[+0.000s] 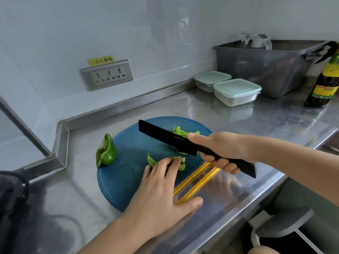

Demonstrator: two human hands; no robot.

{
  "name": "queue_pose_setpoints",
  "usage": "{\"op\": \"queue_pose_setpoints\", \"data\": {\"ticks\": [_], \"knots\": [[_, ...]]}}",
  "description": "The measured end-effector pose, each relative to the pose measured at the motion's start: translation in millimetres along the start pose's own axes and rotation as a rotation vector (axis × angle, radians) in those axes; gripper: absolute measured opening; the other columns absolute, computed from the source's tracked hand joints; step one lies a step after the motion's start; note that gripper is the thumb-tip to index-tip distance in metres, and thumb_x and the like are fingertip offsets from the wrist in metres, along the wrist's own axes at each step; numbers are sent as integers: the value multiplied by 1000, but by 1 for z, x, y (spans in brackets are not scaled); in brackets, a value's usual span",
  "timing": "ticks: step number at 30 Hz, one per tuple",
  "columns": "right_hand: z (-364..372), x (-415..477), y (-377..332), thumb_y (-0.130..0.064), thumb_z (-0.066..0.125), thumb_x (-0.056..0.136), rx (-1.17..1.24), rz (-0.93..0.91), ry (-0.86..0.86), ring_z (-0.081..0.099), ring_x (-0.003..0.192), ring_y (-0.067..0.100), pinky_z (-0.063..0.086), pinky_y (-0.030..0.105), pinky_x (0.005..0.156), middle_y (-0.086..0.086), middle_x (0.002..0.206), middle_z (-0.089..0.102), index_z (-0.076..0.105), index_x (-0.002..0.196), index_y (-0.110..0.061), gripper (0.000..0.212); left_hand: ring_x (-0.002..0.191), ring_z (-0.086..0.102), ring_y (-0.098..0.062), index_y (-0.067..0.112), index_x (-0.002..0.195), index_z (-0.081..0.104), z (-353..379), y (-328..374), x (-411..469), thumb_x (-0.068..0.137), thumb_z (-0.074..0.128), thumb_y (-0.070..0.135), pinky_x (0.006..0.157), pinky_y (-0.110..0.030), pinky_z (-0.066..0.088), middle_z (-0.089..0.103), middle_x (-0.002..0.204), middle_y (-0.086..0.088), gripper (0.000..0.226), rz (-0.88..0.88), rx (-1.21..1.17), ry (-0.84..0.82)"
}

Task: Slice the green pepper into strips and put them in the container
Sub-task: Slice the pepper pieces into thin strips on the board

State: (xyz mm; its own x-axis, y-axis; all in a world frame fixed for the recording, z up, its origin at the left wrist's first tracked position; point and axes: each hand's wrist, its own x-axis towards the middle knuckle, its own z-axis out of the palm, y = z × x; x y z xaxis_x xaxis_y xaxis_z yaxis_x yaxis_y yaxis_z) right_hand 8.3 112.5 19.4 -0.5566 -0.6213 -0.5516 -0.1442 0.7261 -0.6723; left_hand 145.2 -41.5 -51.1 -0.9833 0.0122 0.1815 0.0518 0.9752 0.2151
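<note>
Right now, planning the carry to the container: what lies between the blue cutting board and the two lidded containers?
Only bare steel countertop; the head view shows nothing standing between the cutting board and the lidded containers.

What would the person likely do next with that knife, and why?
Probably lower the knife in the right hand onto the pepper piece, just beside the fingers of the left hand. The knife hangs above the piece, and the left hand pins it flat on the blue cutting board.

Green pepper half (107, 153) is lying on the blue, yellow-edged board (124, 180); the black knife (161, 134) is showing at centre.
</note>
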Motion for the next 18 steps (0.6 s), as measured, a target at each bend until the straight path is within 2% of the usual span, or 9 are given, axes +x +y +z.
{"op": "queue_pose_setpoints", "data": {"ticks": [3,6,9,10,12,14,18], "knots": [[-1,-10,-1,-79,28,81,33,-7,-5,25,41,14,26,22,38,0,50,29,36,60,-18,65,130,21,3,29,147,22,3,-3,-2,80,15,75,113,-24,26,23,142,20,82,-3,-133,80],[2,-15,1,-80,29,80,18,26,-11,25,40,14,25,23,39,-1,49,30,37,58,-18,66,126,35,-2,25,139,43,4,-7,-4,90,20,62,106,-18,30,39,137,13,65,-19,-152,187],[8,-16,2,-81,32,79,-12,66,-11,26,40,14,25,24,41,-2,48,30,38,57,-19,66,109,53,-13,19,119,62,5,-18,-4,91,36,46,96,-32,45,55,120,5,46,-7,-25,314],[9,-16,1,-81,32,78,-32,72,-8,27,40,13,25,24,41,-2,48,31,38,57,-19,66,103,56,-16,18,113,65,4,-22,-5,89,42,42,92,-35,49,57,114,4,41,-6,1,343],[9,-15,0,-81,31,78,-66,79,-4,27,40,13,25,22,41,-3,48,31,38,57,-19,66,95,60,-16,18,106,68,2,-28,-5,85,60,32,84,-33,52,60,106,4,26,14,21,385],[8,-15,-2,-82,31,77,-86,83,-6,27,39,12,24,21,40,-3,48,32,37,58,-20,66,91,61,-14,18,103,69,2,-29,-4,78,74,20,79,-29,52,62,101,5,26,56,39,388],[9,-14,-4,-81,31,78,-138,97,29,27,37,12,24,21,40,-3,46,32,37,56,-19,66,89,61,-13,20,99,71,5,-30,0,76,76,17,82,-29,48,64,94,7,23,116,99,429]]}}
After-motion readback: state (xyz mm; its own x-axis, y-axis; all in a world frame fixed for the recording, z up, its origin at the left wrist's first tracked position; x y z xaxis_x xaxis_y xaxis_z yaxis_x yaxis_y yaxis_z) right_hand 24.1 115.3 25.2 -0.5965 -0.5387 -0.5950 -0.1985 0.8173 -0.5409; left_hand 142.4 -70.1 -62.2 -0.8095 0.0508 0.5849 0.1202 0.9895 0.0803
